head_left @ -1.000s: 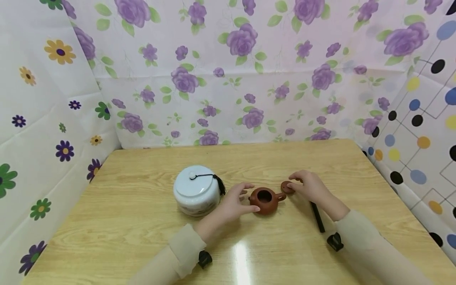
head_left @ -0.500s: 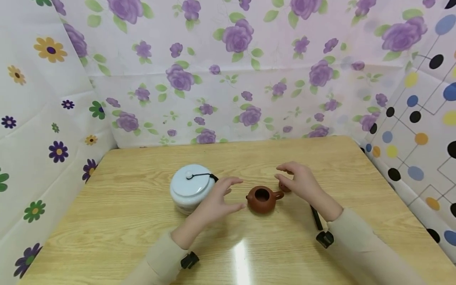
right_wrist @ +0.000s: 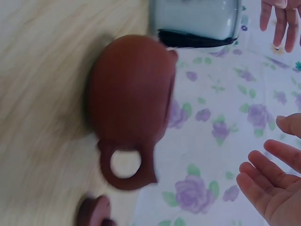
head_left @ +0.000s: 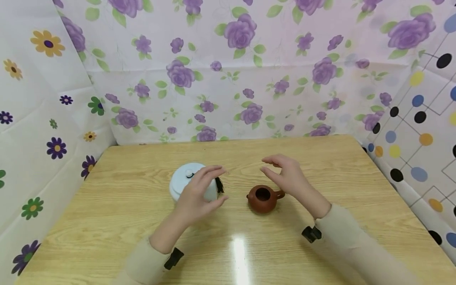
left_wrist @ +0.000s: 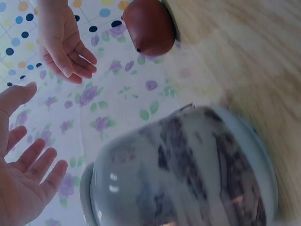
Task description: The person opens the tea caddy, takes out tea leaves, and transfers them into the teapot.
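Observation:
A white lidded jar (head_left: 179,180) with a black tassel (head_left: 219,185) stands left of centre, its patterned side (left_wrist: 178,174) large in the left wrist view. My left hand (head_left: 197,196) hovers over its near side, thumb and fingers spread, holding nothing. The reddish-brown clay teapot (head_left: 261,205) sits uncovered on the table, its handle pointing right. Above and right of that handle my right hand (head_left: 287,176) is raised, fingers loosely bent around nothing. The small teapot lid (right_wrist: 96,209) lies beyond the handle in the right wrist view; in the head view my right arm hides it.
The wooden table (head_left: 124,221) reaches back to a purple-flowered cloth (head_left: 221,91). A daisy-patterned cloth (head_left: 35,170) borders the left and a dotted cloth (head_left: 409,146) the right. Black wrist devices are strapped at both sleeves.
My left hand has withdrawn leftward from the teapot to the jar. The right hand has let go of the teapot lid, risen and shifted left. A black stick beside the right forearm is now hidden.

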### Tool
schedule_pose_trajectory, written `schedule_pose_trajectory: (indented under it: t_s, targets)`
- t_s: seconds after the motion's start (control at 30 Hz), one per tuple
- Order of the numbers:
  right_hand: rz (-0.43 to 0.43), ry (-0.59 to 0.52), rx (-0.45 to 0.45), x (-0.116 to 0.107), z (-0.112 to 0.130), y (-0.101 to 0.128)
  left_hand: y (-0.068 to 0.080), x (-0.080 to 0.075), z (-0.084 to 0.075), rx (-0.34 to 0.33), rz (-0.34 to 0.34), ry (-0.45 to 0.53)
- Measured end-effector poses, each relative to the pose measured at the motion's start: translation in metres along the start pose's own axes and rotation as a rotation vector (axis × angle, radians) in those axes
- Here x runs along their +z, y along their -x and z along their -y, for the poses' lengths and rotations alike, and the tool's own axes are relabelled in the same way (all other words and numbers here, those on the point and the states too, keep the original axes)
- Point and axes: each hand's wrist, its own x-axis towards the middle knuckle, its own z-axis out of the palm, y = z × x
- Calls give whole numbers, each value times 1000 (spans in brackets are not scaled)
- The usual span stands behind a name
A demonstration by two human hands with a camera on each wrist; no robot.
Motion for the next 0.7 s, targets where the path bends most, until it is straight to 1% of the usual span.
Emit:
schedule_pose_trajectory:
  t_s: [0.03, 0.1, 0.33, 0.53, 0.6, 0.7]
  targets:
    - [-5, -6, -3, 2, 2, -2, 0, -2, 2, 16, -30, -11]
    - [-16, -15, -19, 6, 8, -7, 1, -6, 6, 24, -73, -33]
    - [-26, -34, -109, 24, 24, -23, 5, -19, 22, -55, -128, -57]
    - [1, -85, -151, 38, 35, -34, 13, -30, 34, -95, -182, -13]
    - [7, -104, -158, 43, 39, -37, 17, -33, 39, -130, -198, 0]
    - [20, -138, -165, 50, 44, -42, 23, -35, 46, -212, -219, 18]
